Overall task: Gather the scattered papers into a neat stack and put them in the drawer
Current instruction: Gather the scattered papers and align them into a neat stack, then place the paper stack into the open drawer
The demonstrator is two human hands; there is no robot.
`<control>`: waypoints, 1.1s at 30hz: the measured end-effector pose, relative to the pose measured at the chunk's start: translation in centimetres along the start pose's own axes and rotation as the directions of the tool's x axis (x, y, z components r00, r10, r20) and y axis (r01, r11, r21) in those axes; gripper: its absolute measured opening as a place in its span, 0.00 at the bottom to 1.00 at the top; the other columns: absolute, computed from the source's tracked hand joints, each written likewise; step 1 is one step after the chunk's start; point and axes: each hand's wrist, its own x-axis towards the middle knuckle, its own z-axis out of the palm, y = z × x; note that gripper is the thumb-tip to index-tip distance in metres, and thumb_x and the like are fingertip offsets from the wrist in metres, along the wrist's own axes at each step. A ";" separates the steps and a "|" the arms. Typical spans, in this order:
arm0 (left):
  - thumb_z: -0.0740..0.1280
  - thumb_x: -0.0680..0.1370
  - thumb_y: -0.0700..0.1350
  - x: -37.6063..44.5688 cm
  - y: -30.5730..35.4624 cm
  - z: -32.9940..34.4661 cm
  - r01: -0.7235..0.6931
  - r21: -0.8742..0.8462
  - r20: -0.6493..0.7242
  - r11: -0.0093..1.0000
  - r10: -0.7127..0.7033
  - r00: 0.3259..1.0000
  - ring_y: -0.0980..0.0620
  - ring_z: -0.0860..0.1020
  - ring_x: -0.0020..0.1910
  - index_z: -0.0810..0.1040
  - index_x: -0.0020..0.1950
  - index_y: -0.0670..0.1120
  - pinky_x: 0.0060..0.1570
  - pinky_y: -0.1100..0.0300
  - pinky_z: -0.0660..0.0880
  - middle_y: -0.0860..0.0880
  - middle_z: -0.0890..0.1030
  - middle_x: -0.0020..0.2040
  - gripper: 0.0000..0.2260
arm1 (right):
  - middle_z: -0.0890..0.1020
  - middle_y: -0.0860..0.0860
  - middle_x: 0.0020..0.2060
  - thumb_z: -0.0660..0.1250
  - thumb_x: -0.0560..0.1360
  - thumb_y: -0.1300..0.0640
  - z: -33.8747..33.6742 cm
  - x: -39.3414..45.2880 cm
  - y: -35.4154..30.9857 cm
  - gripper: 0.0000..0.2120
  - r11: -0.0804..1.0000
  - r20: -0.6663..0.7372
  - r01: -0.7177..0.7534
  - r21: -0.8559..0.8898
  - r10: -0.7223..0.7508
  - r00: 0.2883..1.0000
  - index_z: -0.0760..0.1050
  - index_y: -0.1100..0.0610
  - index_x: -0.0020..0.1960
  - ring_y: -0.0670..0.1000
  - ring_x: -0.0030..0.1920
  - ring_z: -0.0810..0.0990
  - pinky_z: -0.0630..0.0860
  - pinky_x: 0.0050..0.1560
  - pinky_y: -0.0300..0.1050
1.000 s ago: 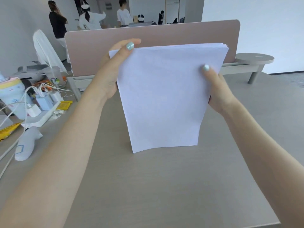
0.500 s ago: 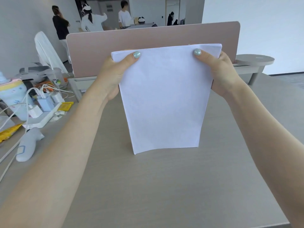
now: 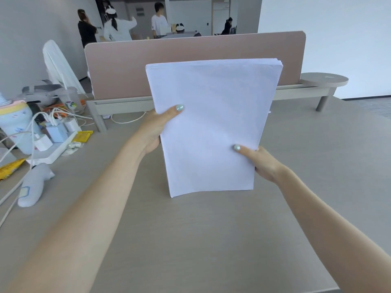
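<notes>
On the pale grey wood-grain surface [image 3: 211, 240] the thick stack of plain white papers [image 3: 211, 123] stands upright on its lower edge, and both hands have slid down from its top corners: the left hand [image 3: 155, 129] now grips the left edge midway, the right hand [image 3: 259, 159] pinches lower right. The sheets look squared, so the drawer, unseen here, comes next. Chargers and cables clutter the left side before a dusty-pink divider panel [image 3: 127, 66], people standing beyond.
</notes>
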 end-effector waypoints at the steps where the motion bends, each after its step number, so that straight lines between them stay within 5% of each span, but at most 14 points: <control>1: 0.67 0.76 0.44 0.1 -0.2 0.0 0.007 0.001 -0.007 1.000 -0.007 1.000 0.59 0.84 0.43 0.79 0.49 0.52 0.44 0.62 0.80 0.58 0.85 0.42 0.04 | 0.84 0.40 0.48 0.69 0.74 0.53 -0.2 -0.2 0.9 0.08 0.999 0.022 -0.053 -0.012 0.053 0.998 0.76 0.46 0.53 0.39 0.46 0.84 0.78 0.42 0.33; 5: 0.68 0.76 0.45 0.5 0.0 0.1 0.016 0.030 -0.036 0.999 -0.015 0.999 0.57 0.84 0.43 0.80 0.49 0.51 0.45 0.61 0.80 0.57 0.86 0.42 0.03 | 0.82 0.48 0.58 0.72 0.71 0.51 -0.9 -0.2 2.6 0.17 0.986 0.043 -0.126 -0.108 0.131 0.990 0.76 0.50 0.59 0.47 0.56 0.82 0.76 0.59 0.46; 12: 0.66 0.77 0.49 -0.2 -0.6 2.7 0.205 -0.069 -0.116 0.976 -0.212 0.970 0.53 0.82 0.47 0.77 0.61 0.48 0.43 0.56 0.78 0.51 0.82 0.52 0.13 | 0.85 0.51 0.51 0.72 0.68 0.50 -3.4 -4.8 -1.2 0.16 0.965 -0.009 -0.135 -0.227 0.136 0.991 0.81 0.55 0.53 0.52 0.51 0.84 0.79 0.55 0.49; 14: 0.63 0.79 0.48 -0.9 -1.5 4.9 0.294 -0.124 -0.087 0.948 -0.305 0.948 0.54 0.80 0.42 0.77 0.56 0.49 0.38 0.56 0.76 0.52 0.82 0.45 0.08 | 0.87 0.51 0.45 0.70 0.67 0.48 -5.1 -8.1 -2.6 0.12 0.986 -0.043 -0.154 -0.067 0.151 0.988 0.85 0.53 0.45 0.52 0.44 0.86 0.81 0.45 0.43; 16: 0.61 0.80 0.47 -1.8 -2.9 7.7 0.362 -0.202 -0.046 0.910 -0.378 0.924 0.52 0.79 0.40 0.76 0.49 0.49 0.38 0.55 0.75 0.51 0.84 0.43 0.05 | 0.87 0.50 0.43 0.67 0.63 0.38 -6.9 -11.9 -3.0 0.20 0.960 -0.130 -0.098 0.264 0.136 0.982 0.86 0.51 0.41 0.52 0.42 0.86 0.81 0.38 0.43; 18: 0.61 0.80 0.49 -2.3 -4.6 10.9 0.418 -0.263 0.022 0.870 -0.428 0.904 0.48 0.80 0.46 0.77 0.56 0.47 0.38 0.53 0.75 0.50 0.82 0.54 0.10 | 0.83 0.52 0.56 0.57 0.62 0.28 -8.2 -15.6 -2.2 0.35 0.819 -0.200 0.045 0.572 0.087 0.976 0.84 0.52 0.53 0.56 0.55 0.83 0.80 0.50 0.56; 20: 0.61 0.80 0.50 -3.1 -6.1 14.8 0.453 -0.323 0.062 0.831 -0.459 0.886 0.47 0.80 0.51 0.75 0.65 0.46 0.39 0.54 0.76 0.48 0.80 0.61 0.16 | 0.78 0.52 0.65 0.55 0.62 0.25 -8.1 -18.8 -1.2 0.42 0.690 -0.280 0.167 0.705 0.053 0.959 0.77 0.52 0.64 0.58 0.65 0.75 0.70 0.64 0.62; 24: 0.61 0.79 0.50 -6.2 -8.6 23.1 0.470 -0.408 0.159 0.783 -0.446 0.881 0.50 0.81 0.48 0.75 0.65 0.47 0.39 0.56 0.77 0.49 0.81 0.58 0.16 | 0.79 0.51 0.63 0.55 0.73 0.32 -7.4 -24.0 1.4 0.32 0.704 -0.599 0.375 0.603 0.089 0.796 0.72 0.51 0.68 0.54 0.62 0.78 0.77 0.59 0.53; 27: 0.63 0.78 0.49 -9.4 -10.6 28.6 0.523 -0.424 0.229 0.739 -0.471 0.852 0.50 0.81 0.48 0.76 0.62 0.49 0.43 0.55 0.78 0.50 0.81 0.55 0.14 | 0.84 0.51 0.54 0.59 0.76 0.41 -8.8 -28.6 2.2 0.23 0.753 -0.712 0.363 0.549 0.193 0.676 0.75 0.53 0.63 0.53 0.53 0.84 0.82 0.48 0.49; 30: 0.63 0.78 0.50 -12.8 -11.8 33.6 0.621 -0.397 0.344 0.676 -0.517 0.783 0.46 0.81 0.55 0.75 0.62 0.49 0.57 0.47 0.77 0.48 0.81 0.58 0.15 | 0.87 0.49 0.37 0.59 0.79 0.51 -11.0 -33.8 2.9 0.11 0.806 -0.803 0.327 0.494 0.277 0.528 0.77 0.55 0.50 0.49 0.36 0.86 0.82 0.33 0.44; 33: 0.64 0.76 0.51 -15.9 -12.7 38.5 0.734 -0.325 0.454 0.597 -0.582 0.675 0.45 0.81 0.54 0.77 0.61 0.48 0.59 0.45 0.76 0.47 0.82 0.58 0.15 | 0.86 0.49 0.32 0.62 0.78 0.54 -12.5 -39.0 3.6 0.07 0.831 -0.873 0.313 0.460 0.360 0.328 0.76 0.57 0.49 0.48 0.30 0.85 0.80 0.27 0.43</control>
